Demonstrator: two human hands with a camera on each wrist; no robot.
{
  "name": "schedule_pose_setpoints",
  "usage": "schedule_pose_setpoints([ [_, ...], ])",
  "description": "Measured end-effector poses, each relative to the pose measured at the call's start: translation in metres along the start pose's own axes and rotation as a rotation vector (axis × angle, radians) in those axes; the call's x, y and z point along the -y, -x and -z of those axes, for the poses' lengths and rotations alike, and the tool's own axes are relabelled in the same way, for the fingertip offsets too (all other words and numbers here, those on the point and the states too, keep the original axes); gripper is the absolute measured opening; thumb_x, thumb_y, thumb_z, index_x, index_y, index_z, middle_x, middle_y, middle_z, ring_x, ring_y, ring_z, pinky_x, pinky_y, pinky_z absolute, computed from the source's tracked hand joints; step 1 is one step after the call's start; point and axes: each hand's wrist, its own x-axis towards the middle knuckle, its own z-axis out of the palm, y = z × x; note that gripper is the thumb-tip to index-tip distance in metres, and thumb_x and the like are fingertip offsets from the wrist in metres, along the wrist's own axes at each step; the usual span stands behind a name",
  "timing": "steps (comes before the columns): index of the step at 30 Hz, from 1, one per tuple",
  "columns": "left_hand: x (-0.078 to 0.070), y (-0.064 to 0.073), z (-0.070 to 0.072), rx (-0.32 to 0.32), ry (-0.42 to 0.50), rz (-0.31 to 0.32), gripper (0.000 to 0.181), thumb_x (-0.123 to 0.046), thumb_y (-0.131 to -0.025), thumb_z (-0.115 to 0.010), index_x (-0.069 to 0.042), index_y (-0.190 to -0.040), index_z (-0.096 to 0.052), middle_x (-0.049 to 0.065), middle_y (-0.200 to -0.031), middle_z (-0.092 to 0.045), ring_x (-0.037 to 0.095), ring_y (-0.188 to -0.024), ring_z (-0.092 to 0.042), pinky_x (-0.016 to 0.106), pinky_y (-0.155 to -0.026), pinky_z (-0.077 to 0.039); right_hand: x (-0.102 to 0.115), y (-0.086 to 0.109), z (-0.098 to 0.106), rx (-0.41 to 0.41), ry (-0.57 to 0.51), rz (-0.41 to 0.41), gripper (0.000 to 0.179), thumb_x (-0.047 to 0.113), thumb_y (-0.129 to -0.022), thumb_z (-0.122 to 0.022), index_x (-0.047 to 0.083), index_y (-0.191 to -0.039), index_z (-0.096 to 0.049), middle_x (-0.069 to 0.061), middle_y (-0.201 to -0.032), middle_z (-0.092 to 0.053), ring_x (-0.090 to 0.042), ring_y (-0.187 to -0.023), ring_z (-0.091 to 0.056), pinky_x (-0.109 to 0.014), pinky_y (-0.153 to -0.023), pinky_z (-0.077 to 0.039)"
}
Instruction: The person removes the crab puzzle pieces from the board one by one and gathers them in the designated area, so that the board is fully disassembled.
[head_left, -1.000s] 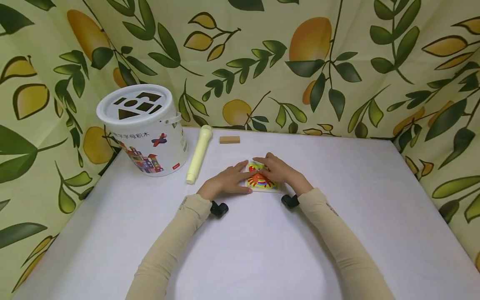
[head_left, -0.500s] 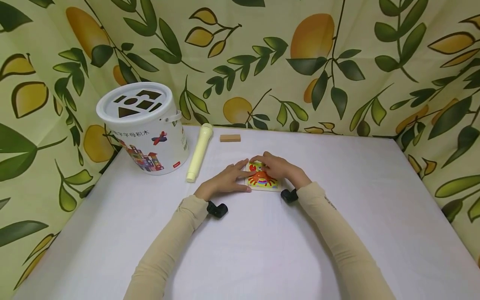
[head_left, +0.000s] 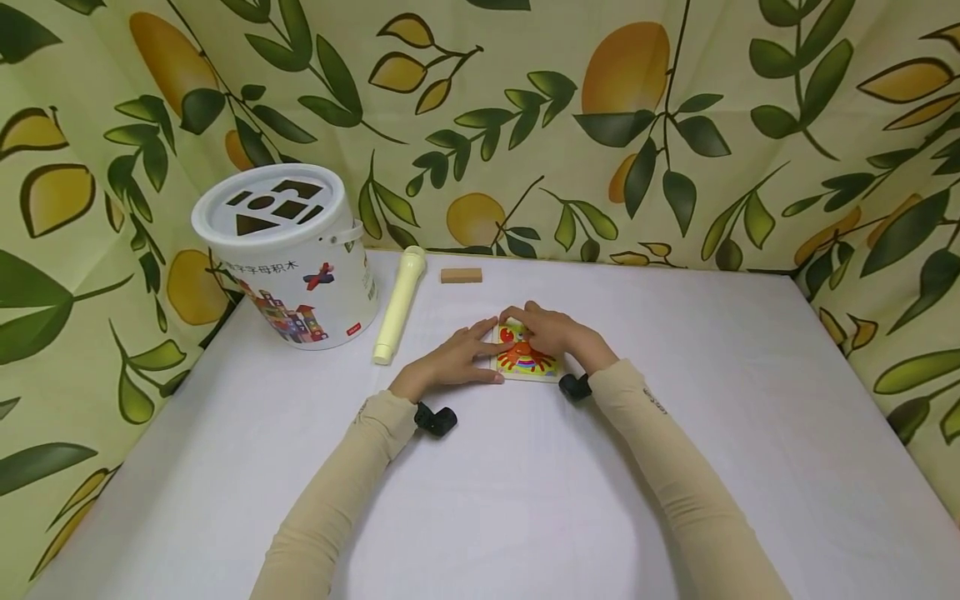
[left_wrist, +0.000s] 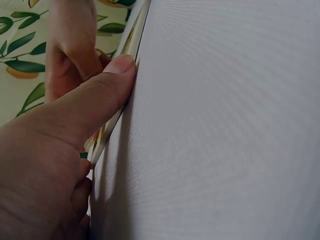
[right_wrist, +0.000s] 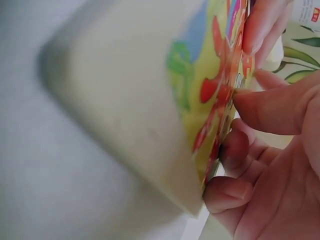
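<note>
In the head view, at frame centre, the crab puzzle board (head_left: 525,360) lies on the white table (head_left: 675,433), steadied by the flat-fingered left hand (head_left: 450,365) and worked by the right hand (head_left: 558,335); in the left wrist view the thumb (left_wrist: 95,100) is pressed against the board's edge; in the right wrist view curled fingertips (right_wrist: 260,107) are seen pinching a piece at the board's face, so piece handling is judged in hand, with a careful lift or seating called for next.

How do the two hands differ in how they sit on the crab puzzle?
The left hand lies flat with fairly straight fingers against the left edge of the crab puzzle; the right hand arches over its top, fingers curled onto the picture. The left leaves the picture uncovered; the right hides part of it. Both touch the puzzle on the white table.
</note>
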Motion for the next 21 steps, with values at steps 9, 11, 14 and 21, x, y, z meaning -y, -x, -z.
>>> schedule_pose_setpoints([
  [9,-0.001,0.001,0.0,-0.015,0.007,-0.007,0.06,-0.045,-0.083,-0.063,-0.022,-0.136,-0.046,0.011,-0.155,-0.013,0.026,-0.143,-0.012,0.048,-0.114,-0.013,-0.007,0.002,0.0,-0.091,-0.101,0.139,0.036,0.003,-0.09,-0.047,0.02,-0.123,-0.049,-0.007,-0.113,-0.047,-0.024,-0.097,-0.051,-0.046,-0.091,-0.044],
  [11,-0.001,0.001,0.001,-0.019,0.007,-0.009,0.06,-0.044,-0.083,-0.064,-0.022,-0.135,-0.047,0.013,-0.154,-0.014,0.027,-0.143,-0.012,0.048,-0.114,-0.014,-0.009,0.001,0.0,-0.107,-0.143,0.162,0.033,0.004,-0.091,-0.049,0.015,-0.122,-0.05,-0.007,-0.113,-0.048,-0.024,-0.098,-0.05,-0.044,-0.094,-0.043],
  [14,-0.001,0.001,0.0,-0.021,0.011,-0.004,0.06,-0.044,-0.082,-0.064,-0.022,-0.135,-0.047,0.013,-0.154,-0.014,0.027,-0.143,-0.012,0.048,-0.114,-0.015,-0.013,-0.001,-0.001,-0.138,-0.235,0.158,0.031,0.004,-0.09,-0.052,0.009,-0.12,-0.053,-0.009,-0.109,-0.052,-0.022,-0.089,-0.051,-0.036,-0.085,-0.046],
  [21,-0.003,0.0,-0.001,-0.02,0.042,0.032,0.059,-0.044,-0.082,-0.065,-0.024,-0.135,-0.047,0.009,-0.155,-0.013,0.025,-0.143,-0.01,0.048,-0.114,-0.012,-0.022,-0.008,-0.002,-0.205,-0.406,0.117,0.019,0.01,-0.089,-0.059,0.007,-0.107,-0.063,-0.009,-0.092,-0.057,-0.019,-0.073,-0.048,-0.025,-0.061,-0.044],
])
